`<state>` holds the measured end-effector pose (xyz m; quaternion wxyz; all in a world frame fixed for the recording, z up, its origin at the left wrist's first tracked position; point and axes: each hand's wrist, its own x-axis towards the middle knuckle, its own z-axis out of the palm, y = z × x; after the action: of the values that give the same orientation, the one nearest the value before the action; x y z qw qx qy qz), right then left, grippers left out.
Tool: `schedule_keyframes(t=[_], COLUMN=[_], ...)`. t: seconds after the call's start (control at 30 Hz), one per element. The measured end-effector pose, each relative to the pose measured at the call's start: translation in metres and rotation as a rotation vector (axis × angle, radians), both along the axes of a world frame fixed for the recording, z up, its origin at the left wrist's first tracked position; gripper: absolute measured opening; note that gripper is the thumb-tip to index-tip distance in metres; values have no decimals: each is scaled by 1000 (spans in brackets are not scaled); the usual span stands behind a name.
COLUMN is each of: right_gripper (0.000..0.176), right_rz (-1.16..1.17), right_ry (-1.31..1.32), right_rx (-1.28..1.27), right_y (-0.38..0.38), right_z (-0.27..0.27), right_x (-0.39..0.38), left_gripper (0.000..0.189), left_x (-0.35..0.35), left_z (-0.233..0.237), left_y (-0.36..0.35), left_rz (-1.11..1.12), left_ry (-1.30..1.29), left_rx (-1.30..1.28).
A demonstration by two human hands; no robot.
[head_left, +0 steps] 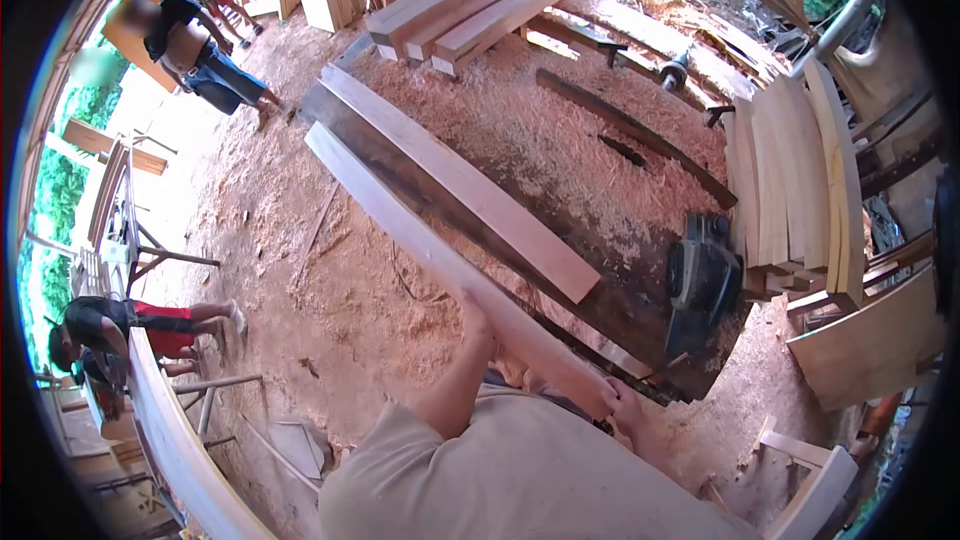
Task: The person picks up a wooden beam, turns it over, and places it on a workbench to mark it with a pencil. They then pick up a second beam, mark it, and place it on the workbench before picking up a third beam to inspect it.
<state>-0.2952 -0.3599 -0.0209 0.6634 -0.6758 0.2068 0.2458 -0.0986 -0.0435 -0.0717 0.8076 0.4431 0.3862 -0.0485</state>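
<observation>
A long, pale wooden plank [430,245] lies slantwise in front of my body, its near end at my waist. My left hand [474,320] is on the plank's left side, partway along; its fingers are mostly hidden. Close to the plank's near end, my right hand [624,410] is wrapped round the edge. Beside this plank, a second squared beam [460,180] rests on the dark workbench [400,172]. A dark power planer [704,275] stands on the bench's right part, apart from both hands.
Shavings cover the ground [350,280]. Thick curved beams [480,5] are stacked at the top, more boards [790,170] at the right. Two people [195,40] stand at upper left. Another person in red shorts [165,325] is at left, near a long board [180,450].
</observation>
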Motion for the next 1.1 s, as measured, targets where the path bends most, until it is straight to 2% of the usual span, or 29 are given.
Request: schedule_keyframes(t=[0.03, 0.1, 0.13, 0.17, 0.2, 0.27, 0.33, 0.4, 0.47, 0.53, 0.6, 0.7, 0.73, 0.83, 0.87, 0.93, 0.97, 1.1], right_gripper=[42, 40, 39, 48, 48, 64, 82, 91, 93, 85, 71, 51, 51, 36, 36, 36, 36, 36], right_rz=[79, 39, -6, 48, 67, 326, 365, 505, 518, 529, 516, 385, 388, 375, 382, 355, 349, 363], right_ry=[31, -4, -31, -50, -63, -327, -264, -373, -372, -520, -568, -617, -619, -711, -705, -719, -708, -703], right_rx=[65, 31, 6, 41, 31, -142, 242, 294, 477, 614, 766, 703, 708, 729, 731, 726, 753, 760], right_y=[2, 15, 29, 34, 43, 56, 87, 103, 134, 162, 190, 220, 225, 237, 239, 244, 246, 247], right_z=[12, 13, 27, 43, 56, 80, 147, 176, 236, 270, 314, 356, 362, 374, 376, 378, 378, 376], right_x=[7, 18, 31, 49, 71, 112, 161, 201, 222, 238, 242, 251, 254, 260, 262, 264, 266, 269], left_gripper=[86, 85, 85, 84, 84, 81, 74, 69, 64, 55, 47, 44, 46, 53, 53, 55, 56, 56], left_x=[7, 18, 32, 50, 66, 102, 127, 149, 146, 146, 159, 151, 147, 112, 111, 102, 96, 90], left_z=[22, 95, 84, 64, 55, 69, 127, 149, 207, 243, 257, 307, 319, 368, 364, 374, 380, 385], left_y=[3, 14, 27, 42, 58, 86, 97, 108, 99, 108, 131, 131, 125, 97, 98, 96, 90, 88], left_rz=[2, -77, -59, -116, -173, -208, -5, 153, 220, 211, 124, 123, 135, 108, 117, -235, 11, 51], left_ry=[-12, 56, 43, 45, 49, 35, -304, -505, -673, -804, -844, -820, -864, -916, -915, -1260, -1007, -977], left_rx=[-5, -31, -42, 51, 146, 84, 4, -193, -153, -16, -135, -167, -314, -308, -305, -677, -286, -229])
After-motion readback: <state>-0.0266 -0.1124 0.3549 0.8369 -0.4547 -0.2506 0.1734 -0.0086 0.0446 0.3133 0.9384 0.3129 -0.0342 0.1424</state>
